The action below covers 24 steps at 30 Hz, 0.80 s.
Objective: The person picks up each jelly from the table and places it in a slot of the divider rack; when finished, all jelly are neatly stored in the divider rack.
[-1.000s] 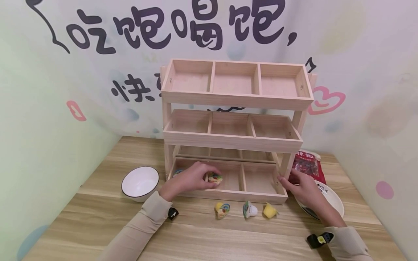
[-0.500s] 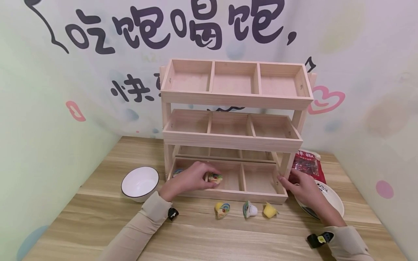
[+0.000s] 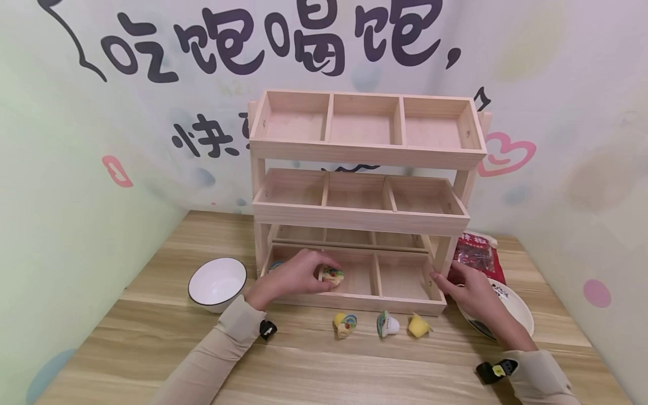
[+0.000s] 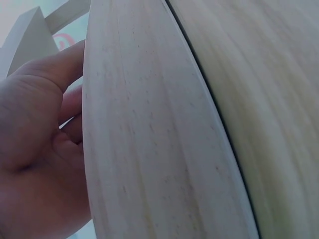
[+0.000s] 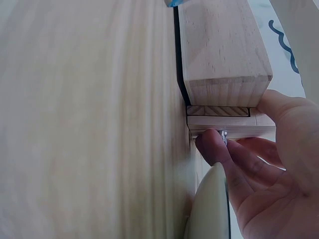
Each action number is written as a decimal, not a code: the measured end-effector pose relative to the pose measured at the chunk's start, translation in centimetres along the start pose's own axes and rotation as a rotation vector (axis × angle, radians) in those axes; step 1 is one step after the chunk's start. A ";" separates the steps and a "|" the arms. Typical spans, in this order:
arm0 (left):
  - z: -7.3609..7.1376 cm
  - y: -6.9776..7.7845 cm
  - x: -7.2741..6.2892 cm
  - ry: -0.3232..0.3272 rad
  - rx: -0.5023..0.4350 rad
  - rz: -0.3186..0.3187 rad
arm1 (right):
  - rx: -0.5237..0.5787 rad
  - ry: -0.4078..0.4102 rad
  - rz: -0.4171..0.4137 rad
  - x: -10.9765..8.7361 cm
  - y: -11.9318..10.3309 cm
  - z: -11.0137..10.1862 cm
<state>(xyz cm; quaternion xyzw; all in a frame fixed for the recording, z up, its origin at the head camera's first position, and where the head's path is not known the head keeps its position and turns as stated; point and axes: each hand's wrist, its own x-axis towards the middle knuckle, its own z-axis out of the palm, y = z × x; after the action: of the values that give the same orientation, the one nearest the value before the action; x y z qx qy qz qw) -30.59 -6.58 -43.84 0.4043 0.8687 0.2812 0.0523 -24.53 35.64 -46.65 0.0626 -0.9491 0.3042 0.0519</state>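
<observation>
A three-tier wooden rack (image 3: 361,219) stands on the table, each tier split into three compartments. My left hand (image 3: 298,274) reaches over the front board of the bottom tier and pinches a small jelly cup (image 3: 333,275) in the middle compartment, by the left divider. In the left wrist view that board (image 4: 149,129) hides the fingertips of the left hand (image 4: 40,134). Partly hidden behind the hand, another jelly cup (image 3: 275,265) lies in the left compartment. My right hand (image 3: 471,292) grips the rack's lower right end; its fingers (image 5: 213,147) curl round the wood beside a metal bolt.
Three jelly cups lie before the rack: one yellow with a printed lid (image 3: 345,325), one white (image 3: 388,325) and one yellow (image 3: 418,325). A white bowl (image 3: 217,283) stands left. At right are a plate (image 3: 518,309) and a red packet (image 3: 478,256).
</observation>
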 end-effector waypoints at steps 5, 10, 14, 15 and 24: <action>-0.1 0.3 0.0 -0.003 0.003 -0.012 | 0.004 -0.002 -0.001 0.0 0.0 0.0; -0.1 0.3 0.0 0.003 0.022 -0.002 | 0.007 -0.002 -0.005 0.1 0.0 0.0; 0.1 0.2 0.0 0.000 0.033 0.025 | 0.009 -0.001 -0.004 0.1 0.0 0.0; 0.1 0.2 0.0 -0.002 0.040 0.031 | 0.010 0.000 -0.004 0.1 0.0 0.0; 0.1 1.5 -1.2 0.076 0.101 0.123 | 0.010 0.001 -0.002 0.0 -0.1 0.1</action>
<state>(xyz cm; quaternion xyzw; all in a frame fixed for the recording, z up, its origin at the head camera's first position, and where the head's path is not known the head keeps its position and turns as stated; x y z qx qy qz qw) -28.77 -6.67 -43.30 0.4478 0.8568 0.2550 -0.0186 -24.50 35.55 -46.67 0.0637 -0.9475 0.3090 0.0526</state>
